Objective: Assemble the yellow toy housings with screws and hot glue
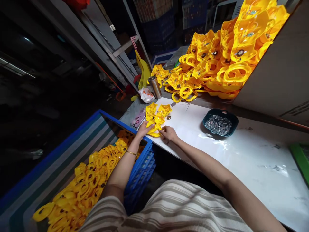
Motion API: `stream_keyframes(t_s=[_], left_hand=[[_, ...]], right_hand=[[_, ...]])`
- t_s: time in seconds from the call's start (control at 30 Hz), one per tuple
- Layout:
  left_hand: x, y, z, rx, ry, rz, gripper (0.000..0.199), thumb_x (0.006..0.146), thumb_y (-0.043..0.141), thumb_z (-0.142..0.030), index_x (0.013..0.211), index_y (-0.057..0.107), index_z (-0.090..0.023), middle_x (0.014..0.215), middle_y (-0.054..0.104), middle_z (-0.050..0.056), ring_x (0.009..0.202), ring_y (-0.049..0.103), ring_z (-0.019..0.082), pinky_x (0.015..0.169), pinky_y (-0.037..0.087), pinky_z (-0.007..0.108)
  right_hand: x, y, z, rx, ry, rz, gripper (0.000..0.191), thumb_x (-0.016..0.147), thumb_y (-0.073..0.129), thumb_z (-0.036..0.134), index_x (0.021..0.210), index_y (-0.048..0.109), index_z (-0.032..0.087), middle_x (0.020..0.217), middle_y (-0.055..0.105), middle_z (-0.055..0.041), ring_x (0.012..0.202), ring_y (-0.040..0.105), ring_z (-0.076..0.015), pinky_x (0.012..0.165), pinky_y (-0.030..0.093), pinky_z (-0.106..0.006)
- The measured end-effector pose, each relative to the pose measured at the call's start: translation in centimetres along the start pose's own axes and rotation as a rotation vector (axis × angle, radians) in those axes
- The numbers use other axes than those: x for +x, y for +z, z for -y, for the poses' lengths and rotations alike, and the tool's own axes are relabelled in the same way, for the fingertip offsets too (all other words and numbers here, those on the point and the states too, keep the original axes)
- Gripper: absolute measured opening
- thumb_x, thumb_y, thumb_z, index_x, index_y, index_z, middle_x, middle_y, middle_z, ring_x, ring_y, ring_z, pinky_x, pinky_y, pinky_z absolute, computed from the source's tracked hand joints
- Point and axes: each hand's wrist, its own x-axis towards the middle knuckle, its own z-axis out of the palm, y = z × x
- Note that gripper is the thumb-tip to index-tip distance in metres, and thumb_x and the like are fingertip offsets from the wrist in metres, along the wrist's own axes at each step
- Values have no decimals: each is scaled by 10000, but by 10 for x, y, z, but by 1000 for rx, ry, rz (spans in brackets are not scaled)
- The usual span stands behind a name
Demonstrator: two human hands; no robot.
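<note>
Two yellow plastic shell halves (158, 118) lie on the white tabletop near its left end, their hollow insides facing up. My left hand (144, 129) grips the looped lower end of the shell from the left, fingers wrapped on its rim. On the other side, my right hand (169, 133) is pinched at the edge of the same loop; whatever sits between its fingertips is too small to make out. A small dark round part (168, 117) rests just right of the shell.
A blue crate (145, 158) full of yellow shells stands at the left. More yellow shells (217, 58) are piled at the back right. On the table (251, 158) sits a dark green bowl (233, 127) of small metal pieces. A steel flask (154, 87) stands behind, beside a plastic bag (146, 95).
</note>
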Motion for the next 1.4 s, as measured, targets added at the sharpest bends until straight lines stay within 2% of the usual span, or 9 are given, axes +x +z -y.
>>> stream_keyframes(t_s=[0.1,0.3,0.67,0.87,1.0,1.1,1.17,1.3,1.4], left_hand=[[-9,3,-1,-70,-14,22,618,614,830,-428,1063,546,-112,893,687,67,794,665,182,735,542,294],[-38,9,-2,-180,-9,33,497,679,729,-420,1028,510,-143,897,682,52,762,658,161,727,544,283],[-94,83,-6,1,136,141,475,601,708,-440,969,560,-179,908,644,27,845,618,194,802,506,318],[-99,117,-19,373,422,116,409,646,667,-446,963,604,-195,951,626,63,968,557,259,917,452,396],[-99,135,-26,478,610,222,406,709,603,-505,957,601,-184,974,646,81,961,559,264,917,460,415],[-99,136,-26,525,735,255,370,733,579,-493,923,604,-177,961,654,86,937,568,265,918,460,432],[-100,129,-21,530,782,255,354,751,582,-483,922,611,-175,957,659,86,934,574,267,903,471,431],[-113,102,-5,453,835,181,328,829,601,-440,1015,632,-172,948,663,79,866,599,232,776,523,361],[-130,86,-2,433,1024,102,257,843,648,-349,1025,647,-168,893,673,75,811,600,217,743,523,344]], right_hand=[[4,1,6,-55,28,7,241,881,556,342,1001,606,139,1012,695,-137,911,636,-228,751,439,-288],[-46,-18,-16,-64,9,150,192,875,504,265,961,636,153,687,673,-53,615,591,-166,615,417,-266],[-267,-106,-124,125,152,156,388,880,509,418,1141,658,172,973,713,-71,760,616,-182,679,469,-281],[-363,-126,-162,117,377,-224,467,889,474,476,1176,624,140,1033,698,-100,786,612,-201,708,482,-310],[-375,-122,-167,152,463,-404,501,888,461,473,1220,586,119,863,694,-73,583,570,-154,576,454,-285],[-373,-121,-166,111,412,-450,438,864,528,462,1151,640,151,891,704,-61,628,598,-152,598,461,-272],[-371,-125,-167,99,393,-516,414,853,557,471,1110,670,168,897,715,-58,677,624,-160,618,474,-268],[-358,-142,-180,3,481,-875,386,884,496,385,1137,655,140,745,694,-50,536,593,-146,610,490,-295],[-339,-155,-193,-88,461,-982,406,831,528,270,1202,610,127,836,698,-70,613,609,-167,720,506,-340]])
